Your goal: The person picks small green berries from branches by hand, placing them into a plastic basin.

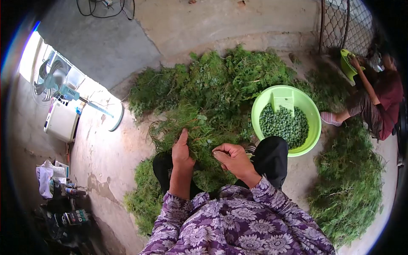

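My left hand (182,152) is wrapped round a green leafy branch (170,129), its thumb pointing up over the leaves. Just right of it, my right hand (236,160) is closed, thumb against curled fingers, beside the foliage; what it pinches, if anything, is too small to make out. Both hands are above my lap, between my knees. A light green tub (315,127) with a ribbed washboard part stands beyond my right knee. Many small round green berries (284,126) lie in it.
Piled branches (212,80) stretch along the wall, with more foliage (350,187) at the right and beside my left leg. A standing fan (70,92) is at the left. At the right, another person (384,100) sits holding a green basin (346,66).
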A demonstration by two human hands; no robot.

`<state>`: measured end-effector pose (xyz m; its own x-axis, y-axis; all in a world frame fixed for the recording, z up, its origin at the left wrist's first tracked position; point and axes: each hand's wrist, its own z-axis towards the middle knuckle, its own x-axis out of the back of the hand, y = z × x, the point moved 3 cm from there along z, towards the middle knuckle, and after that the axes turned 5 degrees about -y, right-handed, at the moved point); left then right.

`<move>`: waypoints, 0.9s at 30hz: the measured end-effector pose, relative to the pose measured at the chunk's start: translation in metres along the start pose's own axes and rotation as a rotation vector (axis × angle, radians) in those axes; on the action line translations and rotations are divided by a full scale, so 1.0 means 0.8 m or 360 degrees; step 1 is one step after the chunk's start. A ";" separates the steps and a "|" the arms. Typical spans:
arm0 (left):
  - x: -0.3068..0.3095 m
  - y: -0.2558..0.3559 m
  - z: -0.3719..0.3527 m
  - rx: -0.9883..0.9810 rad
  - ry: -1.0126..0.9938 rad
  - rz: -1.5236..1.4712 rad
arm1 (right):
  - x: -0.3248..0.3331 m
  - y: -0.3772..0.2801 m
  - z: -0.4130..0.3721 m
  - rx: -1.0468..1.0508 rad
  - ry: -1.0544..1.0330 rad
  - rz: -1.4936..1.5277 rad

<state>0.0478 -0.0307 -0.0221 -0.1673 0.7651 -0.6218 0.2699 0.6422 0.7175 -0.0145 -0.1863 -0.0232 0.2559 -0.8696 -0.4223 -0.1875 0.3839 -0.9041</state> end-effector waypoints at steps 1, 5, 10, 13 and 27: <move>0.000 -0.002 0.000 0.0004 0.0003 -0.0002 | 0.002 0.002 0.000 0.0036 0.0091 -0.0198; -0.003 -0.003 -0.004 -0.0031 0.0069 0.0044 | 0.002 0.001 0.001 0.0215 0.0159 -0.0279; 0.001 -0.004 -0.006 -0.0028 0.0151 0.0141 | 0.010 0.002 0.009 0.0304 0.0278 -0.0464; -0.001 -0.003 -0.009 0.0029 0.0163 0.0147 | 0.013 0.011 0.016 0.0258 0.0256 -0.0334; 0.013 -0.010 0.001 0.0074 0.0103 0.0219 | 0.001 0.000 0.008 0.0335 0.0332 -0.0423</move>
<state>0.0448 -0.0278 -0.0347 -0.1864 0.8482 -0.4959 0.3375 0.5293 0.7784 -0.0079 -0.1848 -0.0243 0.0674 -0.9833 -0.1693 0.0635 0.1735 -0.9828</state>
